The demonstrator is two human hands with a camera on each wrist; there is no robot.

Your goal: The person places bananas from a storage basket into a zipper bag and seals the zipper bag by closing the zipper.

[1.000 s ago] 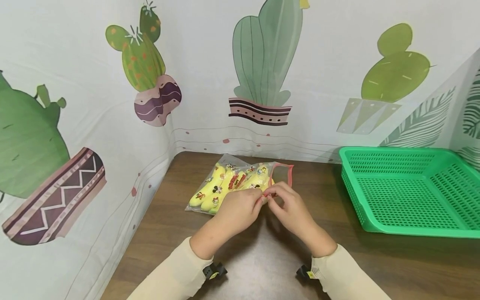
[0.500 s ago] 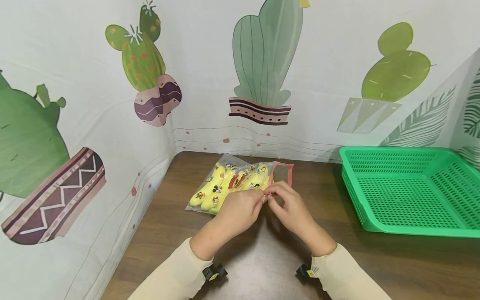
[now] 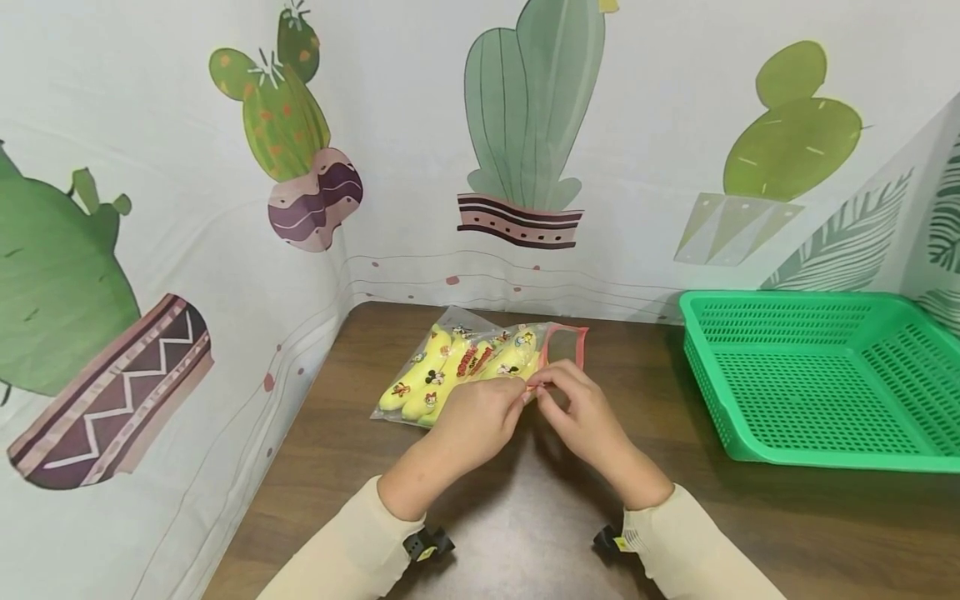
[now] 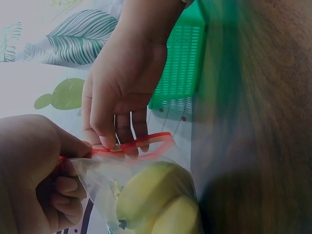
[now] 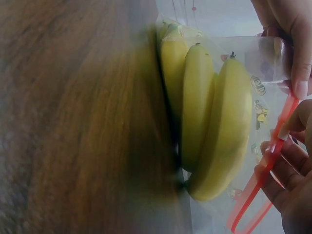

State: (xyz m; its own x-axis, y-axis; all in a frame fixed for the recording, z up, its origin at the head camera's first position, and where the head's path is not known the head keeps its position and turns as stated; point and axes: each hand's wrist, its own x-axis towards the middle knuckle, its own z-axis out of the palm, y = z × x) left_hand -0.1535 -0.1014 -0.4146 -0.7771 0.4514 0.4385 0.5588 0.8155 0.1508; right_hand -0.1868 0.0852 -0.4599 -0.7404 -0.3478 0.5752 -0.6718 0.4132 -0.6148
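Observation:
A clear zip bag (image 3: 474, 360) with cartoon prints lies on the wooden table and holds several yellow bananas (image 5: 219, 126). Its red zip strip (image 5: 258, 183) runs along the mouth at the right end. At the near corner of that strip my left hand (image 3: 483, 415) pinches the edge between thumb and curled fingers. Right beside it, my right hand (image 3: 583, 421) pinches the same strip with thumb and index finger; its other fingers reach behind the bag's mouth in the left wrist view. Farther along, the mouth gapes apart. The fingertips partly cover the pinched stretch.
A green plastic basket (image 3: 795, 457) with perforated walls stands to the right on the table (image 3: 637, 550). Behind and to the left hangs a white cloth (image 3: 405, 167) printed with cacti. Each sleeve cuff carries a small black device.

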